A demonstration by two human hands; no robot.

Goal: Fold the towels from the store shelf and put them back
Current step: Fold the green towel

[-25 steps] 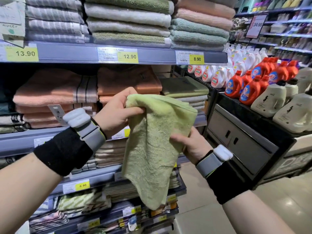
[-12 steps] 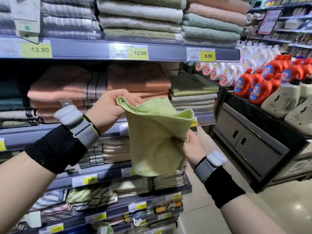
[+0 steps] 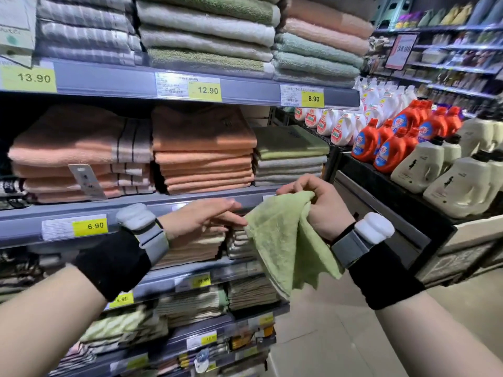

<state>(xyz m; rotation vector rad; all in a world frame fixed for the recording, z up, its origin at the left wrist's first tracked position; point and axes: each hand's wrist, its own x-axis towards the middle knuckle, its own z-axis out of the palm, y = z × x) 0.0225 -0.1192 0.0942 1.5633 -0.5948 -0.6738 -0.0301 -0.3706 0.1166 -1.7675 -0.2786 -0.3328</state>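
Both forearms reach forward from the near edge, each with a black wrist band and a grey strap carrying a white pod. The left hand lies palm down, fingers stretched flat to the right, tips touching the towel's left corner. The right hand is raised, fingers curled in a closed grip on the towel's top edge.

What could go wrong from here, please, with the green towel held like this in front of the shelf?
The right hand bunches only one corner of the green towel, so the rest hangs loose and the fold may come out crooked. The left hand only touches its edge with flat fingers, so that edge could slip. The dangling lower corner might snag a price tag.
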